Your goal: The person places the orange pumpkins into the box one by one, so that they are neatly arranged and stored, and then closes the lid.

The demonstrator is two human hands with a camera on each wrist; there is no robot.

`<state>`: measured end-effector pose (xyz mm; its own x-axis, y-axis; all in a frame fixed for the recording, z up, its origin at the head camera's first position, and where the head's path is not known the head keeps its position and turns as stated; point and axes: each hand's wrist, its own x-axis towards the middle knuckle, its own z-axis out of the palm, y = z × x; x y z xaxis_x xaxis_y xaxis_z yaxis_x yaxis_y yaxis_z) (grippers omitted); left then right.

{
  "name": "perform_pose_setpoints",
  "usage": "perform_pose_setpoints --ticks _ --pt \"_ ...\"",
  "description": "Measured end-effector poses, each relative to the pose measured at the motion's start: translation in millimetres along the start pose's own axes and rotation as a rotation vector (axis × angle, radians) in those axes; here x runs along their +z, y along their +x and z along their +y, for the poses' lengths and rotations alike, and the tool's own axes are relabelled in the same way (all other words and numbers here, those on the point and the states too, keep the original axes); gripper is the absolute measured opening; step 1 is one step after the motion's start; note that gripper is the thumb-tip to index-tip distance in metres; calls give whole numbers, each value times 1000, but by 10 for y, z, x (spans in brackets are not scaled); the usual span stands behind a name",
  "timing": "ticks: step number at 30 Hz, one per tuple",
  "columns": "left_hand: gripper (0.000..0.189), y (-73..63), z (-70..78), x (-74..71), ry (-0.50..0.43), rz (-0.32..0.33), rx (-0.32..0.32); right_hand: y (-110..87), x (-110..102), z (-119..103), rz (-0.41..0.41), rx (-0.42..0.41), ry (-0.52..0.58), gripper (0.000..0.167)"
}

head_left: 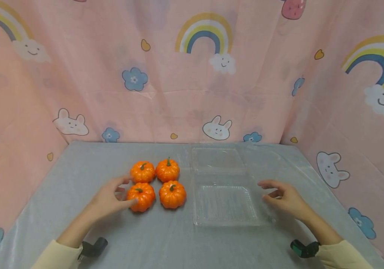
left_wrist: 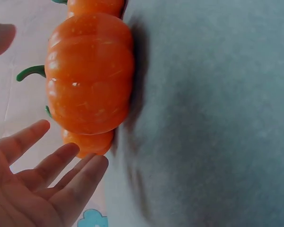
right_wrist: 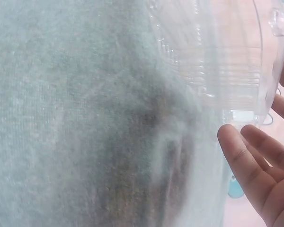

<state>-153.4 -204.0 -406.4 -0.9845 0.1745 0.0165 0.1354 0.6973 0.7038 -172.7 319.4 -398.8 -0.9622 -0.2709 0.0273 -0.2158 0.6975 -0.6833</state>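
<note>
Several small orange pumpkins with green stems stand in a two-by-two group left of centre. My left hand (head_left: 109, 198) is beside the front-left pumpkin (head_left: 140, 197), thumb in front of it and fingers behind. The left wrist view shows the spread fingers (left_wrist: 87, 182) near a pumpkin (left_wrist: 90, 73), gripping nothing. A clear plastic clamshell box (head_left: 225, 205) lies with its lid (head_left: 217, 160) folded back to the rear. To the right of the box, my right hand (head_left: 286, 198) hovers with relaxed, parted fingers. In the right wrist view its fingertips are close to the clear box (right_wrist: 217, 61); contact cannot be made out.
A grey-blue cloth covers the table (head_left: 165, 243). Pink printed curtains (head_left: 178, 104) close off the back and both sides. The other pumpkins, back-left (head_left: 142, 172), back-right (head_left: 167, 171) and front-right (head_left: 172, 195), stand close to the front-left one.
</note>
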Motion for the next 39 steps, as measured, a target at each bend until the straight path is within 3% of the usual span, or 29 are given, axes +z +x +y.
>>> perform_pose_setpoints --ticks 16,33,39 --pt "76 48 -58 110 -148 -51 19 0 55 -2 -19 28 8 36" --pt "70 24 -63 132 -127 -27 33 -10 70 -4 -33 98 155 42" --pt "70 4 -36 107 -144 -31 -7 -13 69 12 -41 130 198 43"
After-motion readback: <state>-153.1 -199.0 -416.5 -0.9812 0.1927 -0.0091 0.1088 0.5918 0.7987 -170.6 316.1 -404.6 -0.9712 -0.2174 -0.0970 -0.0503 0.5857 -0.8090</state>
